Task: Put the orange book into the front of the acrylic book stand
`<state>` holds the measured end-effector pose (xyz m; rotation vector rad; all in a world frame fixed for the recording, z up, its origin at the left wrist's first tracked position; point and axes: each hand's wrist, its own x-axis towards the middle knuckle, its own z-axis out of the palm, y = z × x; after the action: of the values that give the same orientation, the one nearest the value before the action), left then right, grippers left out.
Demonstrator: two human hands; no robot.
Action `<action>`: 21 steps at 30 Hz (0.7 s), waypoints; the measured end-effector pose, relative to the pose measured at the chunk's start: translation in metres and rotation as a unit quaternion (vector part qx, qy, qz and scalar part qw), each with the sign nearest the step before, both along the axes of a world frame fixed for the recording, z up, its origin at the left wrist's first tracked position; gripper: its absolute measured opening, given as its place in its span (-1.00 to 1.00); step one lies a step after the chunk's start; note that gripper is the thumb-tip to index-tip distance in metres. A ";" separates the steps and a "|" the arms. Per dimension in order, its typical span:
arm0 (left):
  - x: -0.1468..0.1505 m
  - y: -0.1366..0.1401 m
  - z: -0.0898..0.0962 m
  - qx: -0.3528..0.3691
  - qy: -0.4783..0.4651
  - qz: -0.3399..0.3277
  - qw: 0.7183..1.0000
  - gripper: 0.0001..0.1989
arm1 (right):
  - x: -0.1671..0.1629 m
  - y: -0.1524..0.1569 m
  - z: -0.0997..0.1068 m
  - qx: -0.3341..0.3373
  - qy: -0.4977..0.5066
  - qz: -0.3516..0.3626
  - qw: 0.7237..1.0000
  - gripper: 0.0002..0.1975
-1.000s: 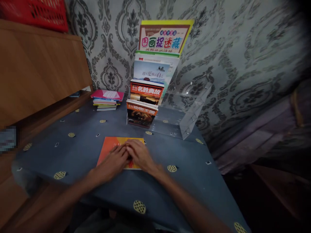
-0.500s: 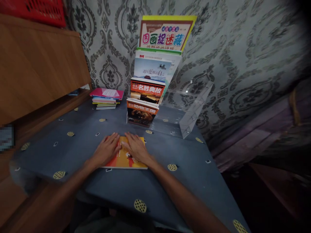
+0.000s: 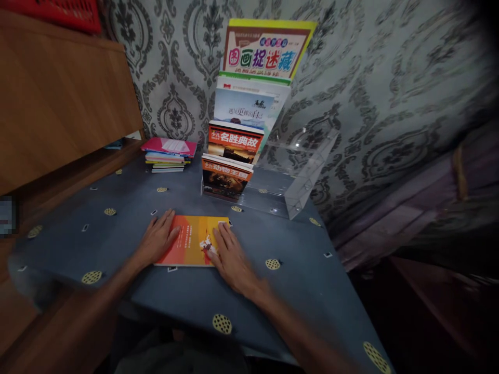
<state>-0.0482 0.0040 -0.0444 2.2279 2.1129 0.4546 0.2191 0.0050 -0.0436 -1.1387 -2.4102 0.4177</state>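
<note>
A book (image 3: 194,239) with an orange and yellow cover lies flat on the tablecloth in front of me. My left hand (image 3: 158,240) rests along its left edge, fingers stretched forward and thumb on the cover. At the right edge, my right hand (image 3: 233,259) lies with extended fingers over the border, its thumb near a small white figure on the cover. Both hands are open and grasp nothing. Behind the book stands a clear acrylic rack (image 3: 307,174), its left side filled with upright books, a lion-covered book (image 3: 226,182) in front.
A stack of thin books (image 3: 169,150) with a pink top one sits at the back left. Beside it is a wooden cabinet (image 3: 66,98) bearing a red plastic basket (image 3: 62,13). Patterned wallpaper (image 3: 175,67) rises behind. A pineapple-print cloth (image 3: 307,306) covers the table.
My hands have slid apart from the middle of the book to its left and right sides. More of the cover shows. The camera view has shifted slightly.
</note>
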 end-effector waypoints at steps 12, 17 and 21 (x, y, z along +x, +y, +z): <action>-0.007 -0.009 0.013 0.027 -0.121 -0.026 0.992 -0.44 | 0.012 -0.014 0.002 -0.012 -0.002 0.064 0.998 -0.24; -0.007 -0.034 0.011 0.031 -0.108 -0.073 0.991 -0.46 | 0.019 -0.042 0.002 -0.017 -0.017 0.050 0.998 -0.19; -0.004 -0.064 0.003 0.054 -0.070 -0.092 0.992 -0.50 | 0.029 -0.077 -0.002 -0.012 -0.043 0.042 0.998 -0.07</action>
<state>-0.0525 -0.0602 -0.0412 2.3424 1.8371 0.7047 0.2486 -0.0724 -0.0459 -1.0888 -2.5408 0.4326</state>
